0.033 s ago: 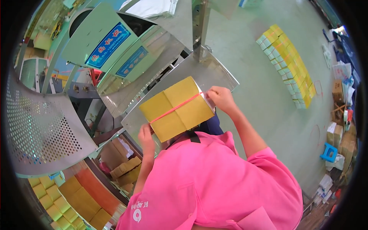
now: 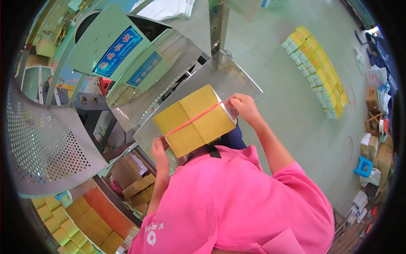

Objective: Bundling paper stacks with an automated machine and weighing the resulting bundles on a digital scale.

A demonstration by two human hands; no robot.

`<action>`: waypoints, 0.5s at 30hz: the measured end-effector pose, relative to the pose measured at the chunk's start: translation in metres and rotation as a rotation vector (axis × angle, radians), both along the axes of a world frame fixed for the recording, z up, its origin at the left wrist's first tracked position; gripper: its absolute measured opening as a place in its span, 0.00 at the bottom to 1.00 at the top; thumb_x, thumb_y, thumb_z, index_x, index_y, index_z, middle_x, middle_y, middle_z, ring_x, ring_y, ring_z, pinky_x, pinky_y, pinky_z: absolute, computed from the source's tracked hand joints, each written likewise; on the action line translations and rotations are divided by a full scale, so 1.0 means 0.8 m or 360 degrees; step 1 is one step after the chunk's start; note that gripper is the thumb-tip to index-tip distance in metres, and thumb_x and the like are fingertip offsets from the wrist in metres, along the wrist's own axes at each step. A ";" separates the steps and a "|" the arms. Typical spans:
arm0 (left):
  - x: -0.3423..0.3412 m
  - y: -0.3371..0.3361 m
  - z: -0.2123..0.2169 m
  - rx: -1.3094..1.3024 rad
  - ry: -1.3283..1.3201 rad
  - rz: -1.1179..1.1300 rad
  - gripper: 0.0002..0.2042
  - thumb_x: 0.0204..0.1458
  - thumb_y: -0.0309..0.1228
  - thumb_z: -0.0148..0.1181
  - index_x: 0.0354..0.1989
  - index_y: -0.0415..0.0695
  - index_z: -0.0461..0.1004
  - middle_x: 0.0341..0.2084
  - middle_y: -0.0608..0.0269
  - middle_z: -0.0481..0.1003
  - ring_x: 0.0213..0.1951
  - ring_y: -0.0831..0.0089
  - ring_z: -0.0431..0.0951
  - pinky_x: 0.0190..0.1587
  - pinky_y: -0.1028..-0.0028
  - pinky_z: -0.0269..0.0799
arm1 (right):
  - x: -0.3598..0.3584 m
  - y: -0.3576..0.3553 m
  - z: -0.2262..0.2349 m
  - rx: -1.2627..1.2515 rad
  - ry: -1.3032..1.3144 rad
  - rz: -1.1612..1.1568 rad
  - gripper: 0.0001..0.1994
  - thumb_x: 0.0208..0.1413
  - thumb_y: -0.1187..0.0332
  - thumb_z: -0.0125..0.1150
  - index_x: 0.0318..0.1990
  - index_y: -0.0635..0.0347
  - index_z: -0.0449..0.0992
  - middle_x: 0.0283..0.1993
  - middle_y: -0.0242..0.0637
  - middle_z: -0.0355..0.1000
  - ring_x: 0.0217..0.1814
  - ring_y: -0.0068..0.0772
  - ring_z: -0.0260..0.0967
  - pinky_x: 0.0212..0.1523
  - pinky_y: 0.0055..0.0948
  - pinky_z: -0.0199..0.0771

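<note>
A yellow paper-wrapped bundle [image 2: 186, 131] lies tilted on a metal shelf, with white sheet edges showing at its right end. Around its middle runs a pink band [image 2: 195, 119], slanting up to the right. My right hand [image 2: 244, 106] is closed at the bundle's right end, where the band goes over the edge; what its fingers pinch is hidden. At the lower left end my left hand [image 2: 160, 153] is also closed, its fingertips against the bundle's side. Some red of the band shows beside those fingers.
The metal shelf [image 2: 241, 80] juts from a pale green machine [image 2: 105, 42]. A perforated metal guard [image 2: 55, 148] stands left. Yellow bundles [image 2: 321, 67] sit in rows on the floor at far right, more [image 2: 55, 216] at lower left. A blue stool [image 2: 363, 167] and cartons line the right wall.
</note>
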State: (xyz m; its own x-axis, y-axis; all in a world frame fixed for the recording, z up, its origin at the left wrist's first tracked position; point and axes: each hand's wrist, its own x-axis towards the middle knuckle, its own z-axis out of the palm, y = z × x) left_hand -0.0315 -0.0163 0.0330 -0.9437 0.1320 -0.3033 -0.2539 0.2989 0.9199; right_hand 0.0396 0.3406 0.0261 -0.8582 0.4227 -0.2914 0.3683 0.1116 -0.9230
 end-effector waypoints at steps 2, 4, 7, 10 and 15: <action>-0.017 -0.009 -0.025 0.0215 -0.0198 0.0118 0.23 0.67 0.44 0.37 0.53 0.35 0.70 0.46 0.57 0.74 0.45 0.66 0.75 0.50 0.68 0.69 | 0.000 -0.001 -0.017 -0.0082 0.0044 -0.0230 0.14 0.55 0.64 0.51 0.40 0.62 0.79 0.33 0.43 0.77 0.36 0.41 0.75 0.41 0.39 0.74; -0.038 -0.013 -0.059 0.0757 -0.0564 0.0317 0.22 0.65 0.44 0.40 0.54 0.39 0.69 0.49 0.58 0.73 0.50 0.68 0.74 0.51 0.67 0.70 | -0.014 -0.012 -0.025 -0.0154 0.0121 -0.0286 0.12 0.56 0.66 0.54 0.41 0.64 0.78 0.37 0.46 0.76 0.39 0.43 0.75 0.42 0.40 0.74; -0.030 0.002 -0.060 0.0488 -0.0748 0.0360 0.22 0.63 0.44 0.45 0.55 0.39 0.69 0.47 0.54 0.74 0.47 0.62 0.77 0.47 0.64 0.75 | -0.030 -0.072 -0.100 0.0829 0.0280 0.0128 0.11 0.59 0.65 0.44 0.39 0.54 0.75 0.43 0.45 0.74 0.45 0.50 0.73 0.44 0.45 0.74; -0.006 -0.017 -0.072 0.0545 -0.0554 0.0292 0.20 0.63 0.41 0.44 0.53 0.38 0.69 0.45 0.53 0.75 0.42 0.62 0.78 0.43 0.63 0.77 | -0.027 -0.109 -0.080 0.0542 0.0176 -0.0089 0.13 0.59 0.62 0.44 0.35 0.58 0.74 0.41 0.45 0.75 0.45 0.55 0.72 0.46 0.48 0.70; 0.064 0.089 0.011 0.0414 -0.0485 -0.0120 0.19 0.64 0.41 0.43 0.55 0.41 0.66 0.48 0.55 0.73 0.45 0.63 0.78 0.43 0.64 0.78 | 0.083 -0.052 -0.043 0.0162 0.0151 -0.0436 0.17 0.61 0.60 0.44 0.37 0.63 0.77 0.44 0.47 0.76 0.49 0.53 0.71 0.51 0.45 0.68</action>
State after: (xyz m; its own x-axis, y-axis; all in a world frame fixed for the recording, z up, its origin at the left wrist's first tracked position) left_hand 0.0196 0.0547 0.0422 -0.8006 0.3069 -0.5147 -0.5126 0.0942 0.8535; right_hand 0.1060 0.2986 -0.0083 -0.7295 0.6651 -0.1595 0.3100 0.1137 -0.9439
